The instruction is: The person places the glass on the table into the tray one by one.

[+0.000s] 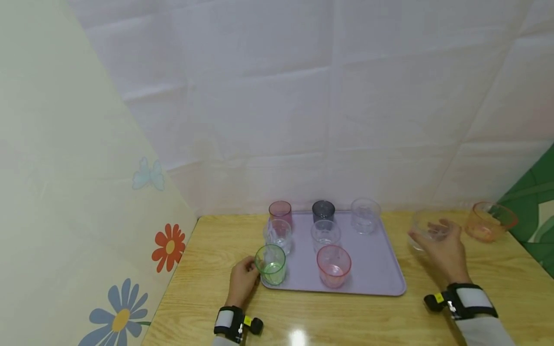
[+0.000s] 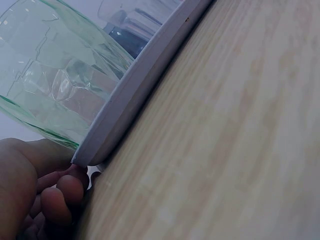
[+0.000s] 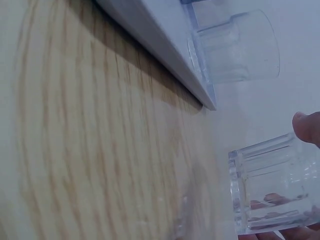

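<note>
My left hand (image 1: 242,282) pinches the left edge of a lavender tray (image 1: 372,269), thumb above and curled fingers below the rim in the left wrist view. Right beside the thumb stands a green glass (image 1: 271,268) on the tray's near left corner. Off the tray's right side, my right hand (image 1: 447,252) grips a clear glass (image 3: 270,185), thumb on one side and fingers round the other. The right wrist view shows this glass close over the wooden table, its thick base facing the table.
Also on the tray are a pink glass (image 1: 334,269), a dark red glass (image 1: 280,211), a dark grey glass (image 1: 323,209) and several clear glasses (image 1: 365,218). An orange glass (image 1: 486,230) stands on the table (image 1: 329,319) at right. White cloth (image 1: 259,120) hangs behind.
</note>
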The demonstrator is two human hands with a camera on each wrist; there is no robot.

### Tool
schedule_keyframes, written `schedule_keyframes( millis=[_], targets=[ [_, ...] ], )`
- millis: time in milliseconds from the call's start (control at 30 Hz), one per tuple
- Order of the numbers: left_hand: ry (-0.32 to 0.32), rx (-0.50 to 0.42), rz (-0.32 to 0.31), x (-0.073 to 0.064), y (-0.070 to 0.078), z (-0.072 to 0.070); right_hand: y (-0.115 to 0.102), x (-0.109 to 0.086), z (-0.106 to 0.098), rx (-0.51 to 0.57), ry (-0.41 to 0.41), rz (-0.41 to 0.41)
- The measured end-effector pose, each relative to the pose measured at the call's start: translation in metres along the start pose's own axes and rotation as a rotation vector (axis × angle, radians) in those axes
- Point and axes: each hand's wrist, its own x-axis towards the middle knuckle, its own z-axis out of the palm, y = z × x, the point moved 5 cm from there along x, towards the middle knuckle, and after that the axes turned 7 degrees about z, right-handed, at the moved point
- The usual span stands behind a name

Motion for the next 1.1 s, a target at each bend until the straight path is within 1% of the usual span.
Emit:
schedule_keyframes(
  millis=[200,300,433,633,867,1100],
  targets=[
    [0.0,0.014,0.012,0.0,0.001,0.0,-0.006,-0.006,0.003,-0.006,0.001,-0.035],
    [0.001,0.02,0.0,0.0,0.001,0.0,-0.008,-0.008,0.004,-0.002,-0.004,-0.041],
    [-0.005,0.015,-0.013,0.0,0.0,0.0,-0.009,-0.011,0.006,0.001,-0.018,-0.039],
    [-0.005,0.004,-0.009,0.0,-0.001,0.0,-0.009,-0.013,0.01,-0.007,-0.01,-0.041],
    [-0.002,0.009,-0.021,0.0,-0.001,0.001,-0.009,-0.016,0.013,-0.014,-0.014,-0.034],
    [-0.005,-0.002,-0.024,0.0,-0.001,0.001,-0.011,-0.018,0.015,-0.009,-0.022,-0.05]
  ],
)
